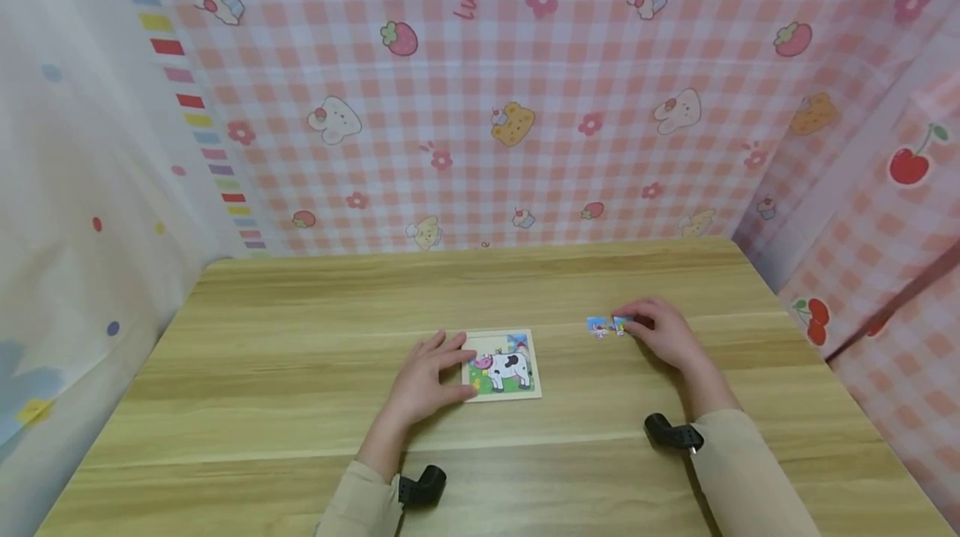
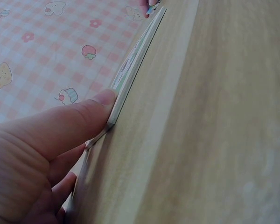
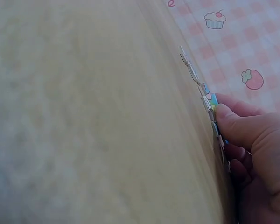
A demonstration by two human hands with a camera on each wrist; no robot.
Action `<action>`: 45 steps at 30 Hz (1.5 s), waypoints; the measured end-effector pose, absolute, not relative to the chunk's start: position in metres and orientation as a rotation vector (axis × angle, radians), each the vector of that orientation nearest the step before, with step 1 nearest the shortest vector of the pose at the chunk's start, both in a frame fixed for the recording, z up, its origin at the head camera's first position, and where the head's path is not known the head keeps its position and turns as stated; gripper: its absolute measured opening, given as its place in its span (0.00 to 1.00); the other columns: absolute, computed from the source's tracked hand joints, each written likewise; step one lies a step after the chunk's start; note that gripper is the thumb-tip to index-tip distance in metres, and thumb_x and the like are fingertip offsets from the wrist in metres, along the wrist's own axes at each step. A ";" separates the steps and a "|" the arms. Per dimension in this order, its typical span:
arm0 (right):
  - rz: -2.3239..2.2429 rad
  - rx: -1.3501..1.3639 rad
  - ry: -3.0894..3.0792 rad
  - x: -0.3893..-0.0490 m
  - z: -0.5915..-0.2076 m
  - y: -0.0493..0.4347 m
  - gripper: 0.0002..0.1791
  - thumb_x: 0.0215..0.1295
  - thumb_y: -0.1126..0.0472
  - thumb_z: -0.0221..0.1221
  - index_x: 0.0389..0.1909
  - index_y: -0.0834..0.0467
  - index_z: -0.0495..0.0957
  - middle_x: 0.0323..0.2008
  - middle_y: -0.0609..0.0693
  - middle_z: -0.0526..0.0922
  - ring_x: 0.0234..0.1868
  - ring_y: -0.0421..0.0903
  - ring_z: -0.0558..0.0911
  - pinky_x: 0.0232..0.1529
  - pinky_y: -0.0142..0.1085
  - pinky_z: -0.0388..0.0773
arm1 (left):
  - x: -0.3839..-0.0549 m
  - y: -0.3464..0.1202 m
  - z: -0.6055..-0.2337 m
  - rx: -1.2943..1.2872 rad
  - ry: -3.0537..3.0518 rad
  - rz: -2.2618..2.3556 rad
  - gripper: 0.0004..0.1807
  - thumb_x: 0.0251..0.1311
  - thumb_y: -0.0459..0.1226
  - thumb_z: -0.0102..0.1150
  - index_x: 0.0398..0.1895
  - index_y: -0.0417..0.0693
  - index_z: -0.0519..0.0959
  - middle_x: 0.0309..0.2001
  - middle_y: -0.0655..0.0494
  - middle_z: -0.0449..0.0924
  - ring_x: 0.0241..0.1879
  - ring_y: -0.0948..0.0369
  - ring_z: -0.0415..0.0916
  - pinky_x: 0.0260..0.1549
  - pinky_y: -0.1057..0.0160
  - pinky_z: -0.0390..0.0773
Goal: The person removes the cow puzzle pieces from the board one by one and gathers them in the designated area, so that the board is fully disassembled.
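Puzzle tray (image 1: 502,397) lies flat on our wooden table (image 1: 570,470), its recess holding a cow picture (image 1: 510,370), with pale bare wood at the upper left. Our left hand (image 1: 422,384) rests at its left side, fingers spread, thumb on the near corner. Right of the tray, our right hand (image 1: 662,334) pinches a puzzle piece (image 1: 620,326) between thumb and fingers; a second piece (image 1: 597,325) lies just beside it, outside the tray.

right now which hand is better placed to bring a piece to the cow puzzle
Likely the right hand: its fingers pinch a loose piece, while the left hand touches the cow puzzle.
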State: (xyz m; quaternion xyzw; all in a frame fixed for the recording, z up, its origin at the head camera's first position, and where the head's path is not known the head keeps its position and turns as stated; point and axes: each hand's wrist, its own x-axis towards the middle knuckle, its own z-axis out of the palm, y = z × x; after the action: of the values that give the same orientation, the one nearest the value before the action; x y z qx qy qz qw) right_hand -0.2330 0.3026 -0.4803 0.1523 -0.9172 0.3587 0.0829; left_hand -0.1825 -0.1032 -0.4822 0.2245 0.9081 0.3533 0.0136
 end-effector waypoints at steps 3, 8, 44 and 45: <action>1.054 0.443 -2.735 -0.234 -0.482 0.302 0.09 0.64 0.70 0.63 0.45 0.63 0.85 0.45 0.60 0.82 0.46 0.56 0.77 0.48 0.47 0.73 | -0.183 -0.103 -0.482 0.697 2.828 1.102 0.29 0.53 0.44 0.74 0.59 0.47 0.81 0.70 0.51 0.67 0.73 0.43 0.52 0.72 0.41 0.43; 1.043 0.424 -2.737 -0.235 -0.483 0.300 0.09 0.64 0.70 0.63 0.44 0.63 0.85 0.44 0.59 0.81 0.44 0.53 0.77 0.45 0.44 0.73 | -0.183 -0.104 -0.482 0.698 2.820 1.130 0.29 0.52 0.43 0.75 0.59 0.46 0.81 0.70 0.49 0.67 0.73 0.42 0.52 0.72 0.40 0.42; 1.432 0.348 -2.576 -0.214 -0.478 0.312 0.18 0.72 0.64 0.57 0.58 0.69 0.76 0.49 0.65 0.80 0.46 0.32 0.74 0.47 0.20 0.69 | -0.182 -0.103 -0.480 0.689 2.821 1.112 0.29 0.53 0.44 0.74 0.59 0.47 0.81 0.70 0.50 0.66 0.74 0.42 0.51 0.72 0.41 0.41; 1.449 0.344 -2.574 -0.213 -0.478 0.312 0.18 0.72 0.64 0.57 0.58 0.69 0.76 0.48 0.65 0.80 0.45 0.30 0.74 0.47 0.20 0.69 | -0.182 -0.103 -0.480 0.691 2.821 1.112 0.29 0.53 0.44 0.74 0.59 0.47 0.81 0.70 0.49 0.66 0.74 0.42 0.51 0.72 0.41 0.41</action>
State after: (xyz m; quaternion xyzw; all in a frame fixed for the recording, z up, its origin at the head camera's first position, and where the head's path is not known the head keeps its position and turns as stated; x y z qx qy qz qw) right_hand -0.2130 0.3120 -0.4777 0.1152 -0.8625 0.4855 0.0841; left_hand -0.1819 -0.1026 -0.4803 0.2222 0.9069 0.3576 0.0159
